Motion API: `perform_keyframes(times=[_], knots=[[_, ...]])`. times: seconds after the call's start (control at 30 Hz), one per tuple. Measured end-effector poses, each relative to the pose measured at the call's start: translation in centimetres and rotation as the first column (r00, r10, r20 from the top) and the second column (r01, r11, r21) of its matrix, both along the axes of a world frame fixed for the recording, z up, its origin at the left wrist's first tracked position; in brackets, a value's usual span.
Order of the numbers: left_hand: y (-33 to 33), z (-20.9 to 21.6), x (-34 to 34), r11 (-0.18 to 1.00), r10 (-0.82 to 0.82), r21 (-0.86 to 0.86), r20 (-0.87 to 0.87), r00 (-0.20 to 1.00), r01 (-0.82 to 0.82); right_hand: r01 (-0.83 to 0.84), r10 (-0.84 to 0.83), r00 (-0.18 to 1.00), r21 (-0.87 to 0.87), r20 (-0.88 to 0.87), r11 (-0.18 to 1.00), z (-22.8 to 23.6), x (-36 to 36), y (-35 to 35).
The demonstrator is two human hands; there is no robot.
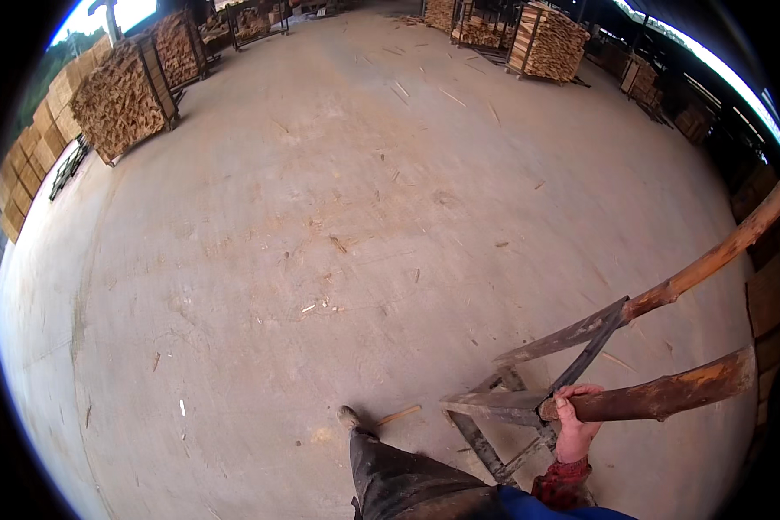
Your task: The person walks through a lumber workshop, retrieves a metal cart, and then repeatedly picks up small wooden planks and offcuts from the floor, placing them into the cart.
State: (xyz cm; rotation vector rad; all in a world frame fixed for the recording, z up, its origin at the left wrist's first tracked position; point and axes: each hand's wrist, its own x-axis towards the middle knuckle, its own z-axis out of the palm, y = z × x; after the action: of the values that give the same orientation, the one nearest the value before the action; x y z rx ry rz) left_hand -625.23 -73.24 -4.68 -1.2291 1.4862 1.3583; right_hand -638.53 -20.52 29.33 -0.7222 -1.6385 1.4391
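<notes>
My right hand (pixel 574 426), its wrist in a red checked sleeve, is closed round the near end of a rough, reddish-brown log (pixel 667 392) at the lower right. That end meets a dark, worn trestle stand (pixel 494 406) with crossed legs. A second, longer log (pixel 711 260) runs from the stand's far side toward the right rim, roughly alongside the first. Part of the stand is hidden behind my hand and the log. My left hand does not show.
My leg and shoe (pixel 348 418) are beside a thin wood strip (pixel 399 414) on the concrete floor (pixel 234 260). Wood chips lie scattered about. Racks of stacked wood (pixel 121 104) stand far left, with another stack (pixel 548 43) at the far right. More wood lines the right rim.
</notes>
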Motion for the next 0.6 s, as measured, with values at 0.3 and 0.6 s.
perform_keyframes(times=[0.3,0.6], knots=[[-5.9,-3.6,-35.9,0.995,-0.096,0.019,-0.106,0.990,0.099,0.081,-0.082,0.995,-0.033,-0.048,0.996,0.3,-30.3,-3.3],[10.1,8.5,-91.4,0.981,-0.088,0.101,-0.528,0.845,0.166,0.052,-0.053,0.998,-0.024,-0.035,0.998,2.5,-58.9,-2.9]])
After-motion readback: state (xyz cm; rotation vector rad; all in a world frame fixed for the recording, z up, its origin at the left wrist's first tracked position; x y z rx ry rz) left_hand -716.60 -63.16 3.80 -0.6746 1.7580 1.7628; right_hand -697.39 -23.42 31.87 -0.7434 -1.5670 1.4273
